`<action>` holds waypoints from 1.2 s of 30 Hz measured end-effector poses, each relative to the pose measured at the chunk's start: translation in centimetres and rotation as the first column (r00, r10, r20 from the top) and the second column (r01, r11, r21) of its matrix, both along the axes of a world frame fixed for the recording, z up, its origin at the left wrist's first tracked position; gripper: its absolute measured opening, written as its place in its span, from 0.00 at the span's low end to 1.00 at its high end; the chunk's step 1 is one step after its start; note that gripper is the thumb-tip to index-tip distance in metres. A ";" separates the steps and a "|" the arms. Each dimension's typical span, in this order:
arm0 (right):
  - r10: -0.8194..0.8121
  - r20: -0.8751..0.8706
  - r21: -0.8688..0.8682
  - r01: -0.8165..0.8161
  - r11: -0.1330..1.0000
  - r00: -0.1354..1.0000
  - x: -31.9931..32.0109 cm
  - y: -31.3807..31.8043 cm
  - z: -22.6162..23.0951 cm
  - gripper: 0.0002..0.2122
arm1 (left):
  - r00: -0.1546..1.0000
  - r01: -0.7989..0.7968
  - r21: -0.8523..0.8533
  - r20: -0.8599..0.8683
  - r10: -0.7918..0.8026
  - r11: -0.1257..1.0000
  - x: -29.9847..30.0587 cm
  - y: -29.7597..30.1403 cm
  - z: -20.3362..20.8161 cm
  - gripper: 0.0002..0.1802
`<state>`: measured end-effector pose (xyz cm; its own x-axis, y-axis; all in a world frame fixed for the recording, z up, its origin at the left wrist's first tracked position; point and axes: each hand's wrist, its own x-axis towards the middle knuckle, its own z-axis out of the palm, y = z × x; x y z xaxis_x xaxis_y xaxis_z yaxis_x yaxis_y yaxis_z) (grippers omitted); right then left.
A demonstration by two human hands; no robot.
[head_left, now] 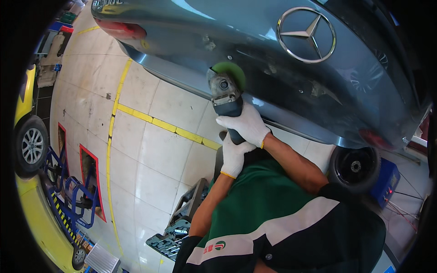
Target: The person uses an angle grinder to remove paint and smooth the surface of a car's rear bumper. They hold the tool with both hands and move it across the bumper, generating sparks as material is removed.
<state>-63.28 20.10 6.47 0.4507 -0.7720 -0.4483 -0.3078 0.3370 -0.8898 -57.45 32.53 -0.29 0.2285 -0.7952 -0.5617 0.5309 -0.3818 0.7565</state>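
Long axis: dark-bodied angle grinder (pixel 227 100) points ahead, leaning left
Far end: round green disc (pixel 233 71) over blue-grey metal car rear (pixel 287 84)
Grip: white-gloved right hand (pixel 248 125) nearer disc, white-gloved left hand (pixel 234 157) behind, both clamped on grinder

Tiled floor (pixel 154 182), yellow lines (pixel 157 122), 1 open tool case (pixel 170 241)

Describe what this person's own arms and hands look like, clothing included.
The left hand and right hand each wear a white glove with a yellow edge at the wrist. The forearms are bare up to dark sleeves. No markings can be made out on the gloves.
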 end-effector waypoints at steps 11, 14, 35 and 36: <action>0.030 -0.032 -0.014 -0.030 0.999 0.999 -0.3 -1.1 -1.7 0.23 | 0.998 -0.046 -0.016 -0.034 0.046 0.999 -0.7 -0.8 0.0 0.25; 0.012 -0.001 -0.003 -0.012 1.000 1.000 -0.2 -1.1 -1.9 0.25 | 0.999 -0.052 0.006 -0.005 0.052 0.999 -0.7 -0.9 -0.2 0.25; 0.019 -0.002 -0.020 -0.019 1.000 1.000 -0.2 -2.0 -0.9 0.25 | 0.998 -0.059 -0.002 0.007 0.059 0.998 -0.5 -1.6 -0.5 0.24; 0.023 0.004 -0.017 -0.023 1.000 1.000 -0.2 -2.0 -0.7 0.25 | 0.998 -0.067 0.001 0.017 0.067 0.998 -0.6 -1.7 -0.5 0.24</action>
<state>-63.46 18.09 5.73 0.4703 -0.7687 -0.4335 -0.3120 0.3147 -0.8964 -58.03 30.84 -0.74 0.2910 -0.7767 -0.5587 0.5426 -0.3470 0.7650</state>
